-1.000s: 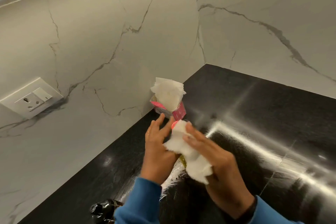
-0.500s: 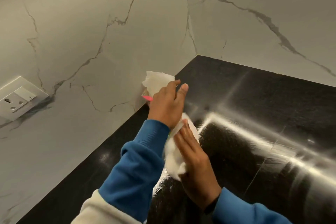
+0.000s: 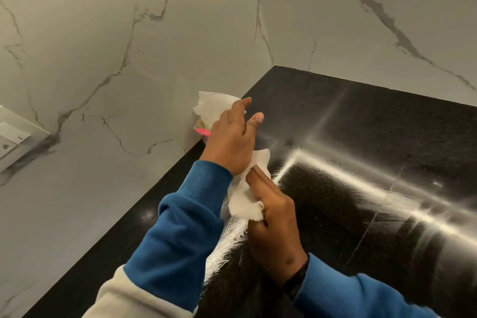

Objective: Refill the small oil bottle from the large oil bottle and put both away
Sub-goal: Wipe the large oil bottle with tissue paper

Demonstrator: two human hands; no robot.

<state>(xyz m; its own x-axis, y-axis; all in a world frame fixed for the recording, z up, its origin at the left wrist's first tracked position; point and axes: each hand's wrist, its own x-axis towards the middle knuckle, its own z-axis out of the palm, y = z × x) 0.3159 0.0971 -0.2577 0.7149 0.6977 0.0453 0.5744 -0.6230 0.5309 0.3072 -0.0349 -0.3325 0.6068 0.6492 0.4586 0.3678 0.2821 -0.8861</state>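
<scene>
1. Hiding behind the hands or out of view, neither oil bottle can be seen.
2. Right hand [image 3: 273, 214] curls round a crumpled white tissue [image 3: 245, 201], soft and wrinkled, held just above the table [image 3: 374, 162].
3. Left hand [image 3: 232, 142] reaches toward a pink tissue pack [image 3: 202, 131] against the wall [image 3: 129, 59], fingers loosely bent, touching the ruffled sheet [image 3: 214, 108] sticking up from it; whether it pinches it I cannot tell.
4. Both sleeves [image 3: 180, 227] are ribbed blue knit.
5. Table is glossy black stone with bright streaks; wall is pale veined marble with a white socket [image 3: 15, 137].
</scene>
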